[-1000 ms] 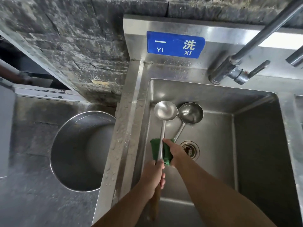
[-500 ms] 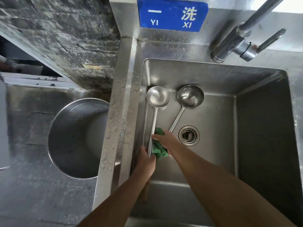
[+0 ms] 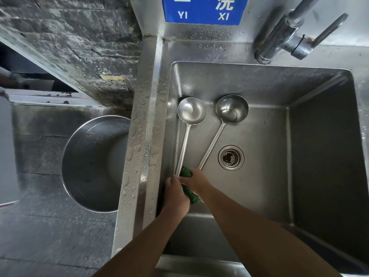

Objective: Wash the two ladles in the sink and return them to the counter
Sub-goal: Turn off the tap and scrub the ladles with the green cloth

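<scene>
Sliding down from mid-shaft, green pad (image 3: 192,196) now meets L hand (image 3: 176,196) at lower centre. L hand grips L ladle (image 3: 191,113) handle; R hand (image 3: 197,181) pinches pad round it. Shaft abt done; other ladle (image 3: 232,108) unwashed.

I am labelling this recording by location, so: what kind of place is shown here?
Probably the washing area of a commercial kitchen: a deep stainless steel sink, a blue sign reading "YI XI" above it, and a large steel pot beside it.

You're at a commercial kitchen's washing-up station: a deep stainless-steel sink (image 3: 259,80) in front of you, a blue sign (image 3: 201,11) reading "YI XI" at twelve o'clock, a heavy lever tap (image 3: 283,37) at one o'clock, and a large steel pot (image 3: 89,166) at nine o'clock.
</scene>
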Action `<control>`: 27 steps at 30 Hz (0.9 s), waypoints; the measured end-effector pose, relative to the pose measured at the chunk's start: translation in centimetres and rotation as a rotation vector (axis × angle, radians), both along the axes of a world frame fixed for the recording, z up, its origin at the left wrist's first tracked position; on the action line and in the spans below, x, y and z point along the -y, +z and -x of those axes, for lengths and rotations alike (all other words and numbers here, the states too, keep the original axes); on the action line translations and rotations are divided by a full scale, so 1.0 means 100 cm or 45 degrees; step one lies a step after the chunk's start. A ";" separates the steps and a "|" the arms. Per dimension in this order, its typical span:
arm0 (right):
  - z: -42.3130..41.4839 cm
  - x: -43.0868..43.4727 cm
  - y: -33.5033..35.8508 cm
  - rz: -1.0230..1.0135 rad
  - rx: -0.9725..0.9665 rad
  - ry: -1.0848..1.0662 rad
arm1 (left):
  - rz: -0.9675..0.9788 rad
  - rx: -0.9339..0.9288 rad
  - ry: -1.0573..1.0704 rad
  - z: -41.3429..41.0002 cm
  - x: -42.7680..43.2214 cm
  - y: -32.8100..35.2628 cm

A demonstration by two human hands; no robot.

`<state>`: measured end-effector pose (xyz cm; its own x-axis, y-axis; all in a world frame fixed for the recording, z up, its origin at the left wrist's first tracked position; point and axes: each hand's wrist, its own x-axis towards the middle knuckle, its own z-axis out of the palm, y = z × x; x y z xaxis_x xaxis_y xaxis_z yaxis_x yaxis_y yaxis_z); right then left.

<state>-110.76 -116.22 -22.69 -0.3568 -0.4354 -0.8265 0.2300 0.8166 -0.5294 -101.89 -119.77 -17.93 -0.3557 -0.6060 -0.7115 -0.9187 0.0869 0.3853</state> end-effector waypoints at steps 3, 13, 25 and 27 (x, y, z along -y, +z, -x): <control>0.001 -0.011 0.000 0.012 0.004 0.051 | 0.274 -0.116 -0.271 0.000 -0.010 0.005; 0.052 -0.098 -0.012 0.008 0.141 -0.772 | -0.011 0.212 -0.163 0.022 -0.025 -0.074; 0.066 -0.146 -0.025 0.034 0.491 -1.154 | 0.081 0.362 -0.211 0.031 -0.050 -0.135; 0.064 -0.148 -0.024 0.041 0.548 -1.181 | 0.045 0.295 -0.286 0.032 -0.056 -0.126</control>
